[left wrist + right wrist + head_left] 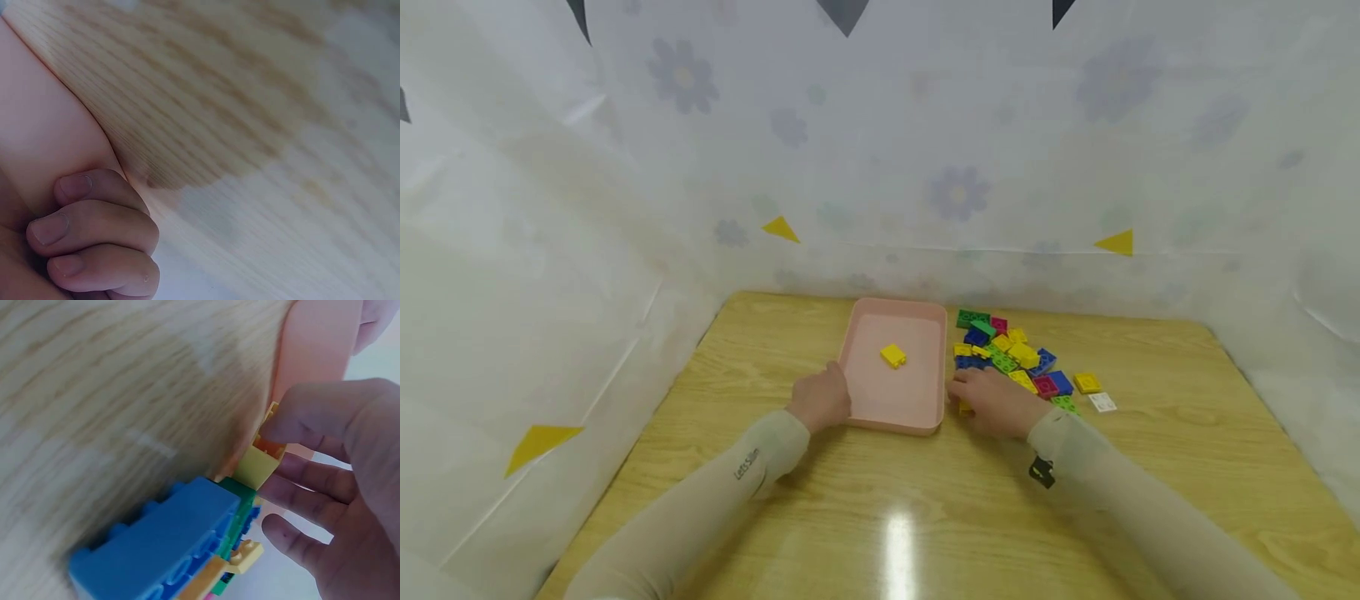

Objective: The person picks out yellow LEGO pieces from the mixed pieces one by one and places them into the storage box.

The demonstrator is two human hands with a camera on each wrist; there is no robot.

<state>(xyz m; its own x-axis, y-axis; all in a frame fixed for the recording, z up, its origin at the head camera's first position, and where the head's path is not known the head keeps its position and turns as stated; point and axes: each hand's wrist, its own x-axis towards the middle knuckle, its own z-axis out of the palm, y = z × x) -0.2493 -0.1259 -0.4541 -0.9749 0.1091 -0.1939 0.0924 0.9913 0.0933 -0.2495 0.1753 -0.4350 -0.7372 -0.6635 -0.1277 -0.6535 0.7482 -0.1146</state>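
Observation:
A shallow pink tray [891, 421] lies on the wooden table with one yellow toy brick [893, 356] inside it. At the tray's left side, near the front corner, my left hand [822, 397] grips the edge; its curled fingers [94, 234] lie against the pink wall in the left wrist view. My right hand [1000, 402] is just right of the tray, at the near left of a pile of bricks [1022, 356]. Its thumb and fingers pinch a yellow brick [258, 464], seen in the right wrist view beside a large blue brick [156, 540] and a green one.
The loose pile of green, blue, yellow and red bricks spreads right of the tray. A yellow brick [1087, 383] and a white brick [1102, 402] lie apart at its right end. A flower-patterned white sheet [880, 167] hangs behind the table's far edge and along both sides.

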